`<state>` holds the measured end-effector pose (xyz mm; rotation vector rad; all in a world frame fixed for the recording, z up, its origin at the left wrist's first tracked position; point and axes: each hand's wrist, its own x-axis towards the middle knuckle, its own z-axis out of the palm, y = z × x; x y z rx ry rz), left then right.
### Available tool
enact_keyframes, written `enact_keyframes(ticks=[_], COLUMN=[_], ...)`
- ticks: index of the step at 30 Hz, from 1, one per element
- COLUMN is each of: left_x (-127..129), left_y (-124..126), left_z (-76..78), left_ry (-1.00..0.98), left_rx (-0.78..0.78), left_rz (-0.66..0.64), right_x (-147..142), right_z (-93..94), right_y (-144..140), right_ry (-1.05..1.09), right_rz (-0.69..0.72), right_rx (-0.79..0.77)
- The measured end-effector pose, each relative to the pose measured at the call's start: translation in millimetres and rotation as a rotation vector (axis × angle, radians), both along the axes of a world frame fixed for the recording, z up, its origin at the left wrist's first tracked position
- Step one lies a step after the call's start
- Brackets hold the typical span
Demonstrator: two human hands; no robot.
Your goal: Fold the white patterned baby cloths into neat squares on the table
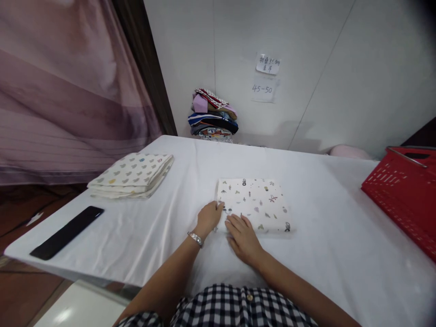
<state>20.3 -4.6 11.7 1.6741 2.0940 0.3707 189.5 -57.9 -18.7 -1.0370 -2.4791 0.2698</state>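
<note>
One folded, printed cloth lies before you, between the worktop's near and far edges. It should handle light and soft, its layers apt to slip, so hold the folded edges. Your left hand angles in at its left edge, thumb on top; whether hidden fingers pinch, I cannot tell. Your right hand rests palm down, unclenched, fingers on its near edge.

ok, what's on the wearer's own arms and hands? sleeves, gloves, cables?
No gloves or cables visible. The left hand has a silvery bracelet at its wrist; the right hand shows nothing at the wrist. Both forearms are uncovered. The shirt is black-and-white check with a pale button; a matching sleeve edge shows on the left arm.
</note>
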Motion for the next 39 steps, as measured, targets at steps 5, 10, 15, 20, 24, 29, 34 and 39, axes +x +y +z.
enact_keyframes(ticks=[5, 10, 15, 20, 24, 29, 34, 39], left_x=[-1, -2, 1, -2, -6, -6, -14, -34], left_y=[4, 7, 10, 12, 12, 21, 41, 50], left_z=[3.6, 9.4, 14.4, 13.2, 12.7, 9.8, 3.0, 8.5], left_ry=[-0.013, 0.023, 0.098, 0.113, 0.087, 0.031, 0.010, 0.013], left_rx=[-0.020, -0.048, -0.074, -0.078, -0.058, 0.019, 0.031, 0.011], left_rz=[-0.052, -0.061, -0.091, -0.113, -0.090, -0.006, -0.037, -0.066], right_x=[2, 32, 80, 101, 119, 136, 127, 130], right_z=[9.9, 31.0, 24.0, 9.1, 6.5, -4.9, -11.9, -11.5], right_y=[0, 16, 38, 36, 37, 52, 45, 23], right_ry=[-0.012, 0.021, -0.070, -0.078, 0.062, 0.370, 0.444, 0.288], right_rz=[0.020, -0.107, -0.406, -0.390, -0.523, -0.773, -0.758, -0.651], right_rx=[-0.033, 0.000, -0.015, -0.084, -0.057, -0.221, -0.260, -0.317])
